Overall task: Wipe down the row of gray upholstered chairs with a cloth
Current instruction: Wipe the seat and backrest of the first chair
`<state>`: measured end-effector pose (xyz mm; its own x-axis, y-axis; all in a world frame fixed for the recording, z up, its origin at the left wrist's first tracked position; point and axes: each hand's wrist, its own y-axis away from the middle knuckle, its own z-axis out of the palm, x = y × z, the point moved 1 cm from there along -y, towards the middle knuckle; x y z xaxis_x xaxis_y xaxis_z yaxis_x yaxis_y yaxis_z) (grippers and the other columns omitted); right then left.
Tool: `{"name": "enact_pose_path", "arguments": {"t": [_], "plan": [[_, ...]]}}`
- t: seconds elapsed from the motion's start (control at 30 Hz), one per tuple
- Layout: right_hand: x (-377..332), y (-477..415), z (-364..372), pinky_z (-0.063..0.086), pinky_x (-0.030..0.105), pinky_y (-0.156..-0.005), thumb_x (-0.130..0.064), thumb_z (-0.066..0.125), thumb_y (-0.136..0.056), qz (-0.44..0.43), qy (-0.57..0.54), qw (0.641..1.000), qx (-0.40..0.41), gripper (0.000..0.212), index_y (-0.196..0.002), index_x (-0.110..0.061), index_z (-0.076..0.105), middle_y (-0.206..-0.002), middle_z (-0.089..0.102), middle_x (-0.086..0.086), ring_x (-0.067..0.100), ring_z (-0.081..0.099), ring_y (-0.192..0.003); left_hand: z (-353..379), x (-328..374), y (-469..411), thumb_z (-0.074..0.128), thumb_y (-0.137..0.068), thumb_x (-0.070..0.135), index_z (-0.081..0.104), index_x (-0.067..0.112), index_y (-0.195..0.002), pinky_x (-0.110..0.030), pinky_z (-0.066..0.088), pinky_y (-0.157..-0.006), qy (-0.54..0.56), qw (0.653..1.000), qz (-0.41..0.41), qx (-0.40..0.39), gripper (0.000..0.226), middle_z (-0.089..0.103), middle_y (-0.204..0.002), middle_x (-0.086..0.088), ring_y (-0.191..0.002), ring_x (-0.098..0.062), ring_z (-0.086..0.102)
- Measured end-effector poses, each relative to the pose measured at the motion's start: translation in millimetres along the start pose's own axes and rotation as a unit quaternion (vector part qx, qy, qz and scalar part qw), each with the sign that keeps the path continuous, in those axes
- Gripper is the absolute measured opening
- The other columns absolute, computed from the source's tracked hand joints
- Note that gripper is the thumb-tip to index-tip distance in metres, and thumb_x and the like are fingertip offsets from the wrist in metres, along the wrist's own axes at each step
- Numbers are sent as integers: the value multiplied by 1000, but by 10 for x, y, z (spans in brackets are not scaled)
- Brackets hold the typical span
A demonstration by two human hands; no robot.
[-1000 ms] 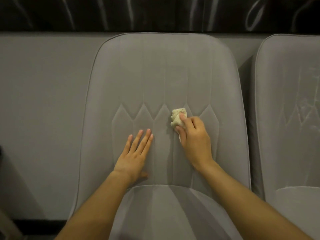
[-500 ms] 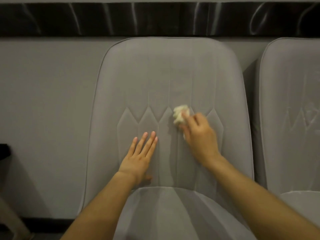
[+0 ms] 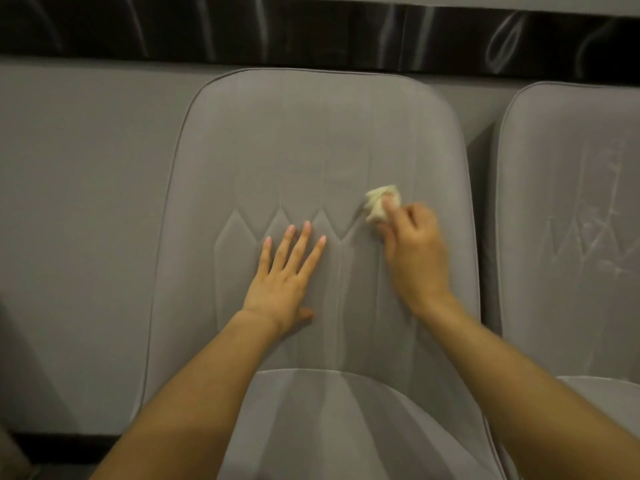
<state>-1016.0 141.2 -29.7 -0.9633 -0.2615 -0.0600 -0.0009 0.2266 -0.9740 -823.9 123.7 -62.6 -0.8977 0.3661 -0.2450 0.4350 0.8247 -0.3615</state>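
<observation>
A gray upholstered chair (image 3: 311, 140) fills the middle of the view, its backrest stitched with a zigzag seam. My right hand (image 3: 414, 251) grips a small crumpled pale yellow cloth (image 3: 379, 204) and presses it against the backrest right of centre. My left hand (image 3: 284, 275) lies flat on the lower backrest with its fingers spread and straight. A second gray chair (image 3: 571, 220) stands directly to the right, with pale streaks on its backrest.
A gray wall (image 3: 79, 220) runs behind the chairs, topped by a dark glossy band (image 3: 242, 29). The seat cushion (image 3: 346, 427) of the middle chair lies below my forearms. A dark floor strip (image 3: 62, 445) shows at the lower left.
My right hand has slid the cloth a little rightward and upward across the backrest. My left hand has stayed flat in the same place. The view has shifted slightly.
</observation>
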Motion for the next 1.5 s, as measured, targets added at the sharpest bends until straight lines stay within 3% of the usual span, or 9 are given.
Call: {"name": "enact_pose_path", "arguments": {"t": [0.27,0.5,0.73,0.97,1.1,1.2,1.27,1.43,1.5], "plan": [[-31,949,-25,40,33,-48,-11,89,-58,-75,66,984,-148,44,-97,-4,69,-72,55,9,26,51,-57,199,201,90,62,-83,55,-52,24,-120,-48,-27,-101,11,999,15,-45,124,-57,-129,-3,-117,-25,-52],[243,146,-387,41,33,-54,-19,61,-87,-12,89,996,7,30,-109,1,64,-74,53,17,31,50,-64,262,344,96,60,-80,62,-51,24,-120,-51,-27,-102,82,994,-4,-76,125,-61,-124,-3,-117,-27,-53],[56,1450,-240,31,30,-53,-12,93,-44,-135,141,960,-202,53,-91,-6,71,-68,55,5,22,46,-60,305,327,189,62,-80,60,-50,25,-122,-50,-23,-106,56,995,9,-77,125,-60,-126,-2,-118,-26,-51],[53,973,-205,36,34,-53,-7,82,-67,-45,118,987,-99,41,-105,-2,68,-76,57,11,28,50,-61,291,257,258,65,-80,56,-49,24,-121,-51,-20,-107,27,995,25,-87,125,-53,-133,-3,-123,-24,-46],[-40,1469,-12,29,30,-57,-7,82,-53,-105,120,972,-174,45,-97,-6,71,-70,56,6,24,52,-57,297,208,316,63,-82,55,-47,22,-124,-49,-20,-107,3,996,40,-79,123,-52,-134,-3,-127,-22,-43],[-118,1626,-74,35,25,-46,-19,92,-41,-99,121,954,-256,46,-83,-16,74,-63,54,-1,18,52,-52,275,140,348,64,-82,55,-48,24,-123,-51,-17,-110,12,996,31,-85,123,-51,-135,-4,-133,-24,-39],[-120,1397,-162,34,24,-41,-23,94,-43,-86,101,963,-234,51,-90,-15,74,-63,54,1,21,52,-51,226,134,336,65,-80,55,-48,26,-122,-52,-16,-111,43,996,19,-81,124,-51,-134,-4,-132,-24,-40],[197,311,-529,37,31,-50,-17,68,-83,4,95,995,3,34,-113,-2,65,-76,55,17,30,50,-62,76,383,118,65,-79,58,-46,28,-124,-50,-17,-111,88,995,34,-39,124,-51,-137,-3,-137,-27,-36],[317,271,-593,41,35,-55,-20,65,-85,14,104,994,-6,34,-113,-2,63,-81,56,18,32,50,-68,24,514,22,65,-78,58,-43,28,-128,-50,-18,-111,104,993,39,-27,123,-48,-143,-5,-137,-28,-36]]}}
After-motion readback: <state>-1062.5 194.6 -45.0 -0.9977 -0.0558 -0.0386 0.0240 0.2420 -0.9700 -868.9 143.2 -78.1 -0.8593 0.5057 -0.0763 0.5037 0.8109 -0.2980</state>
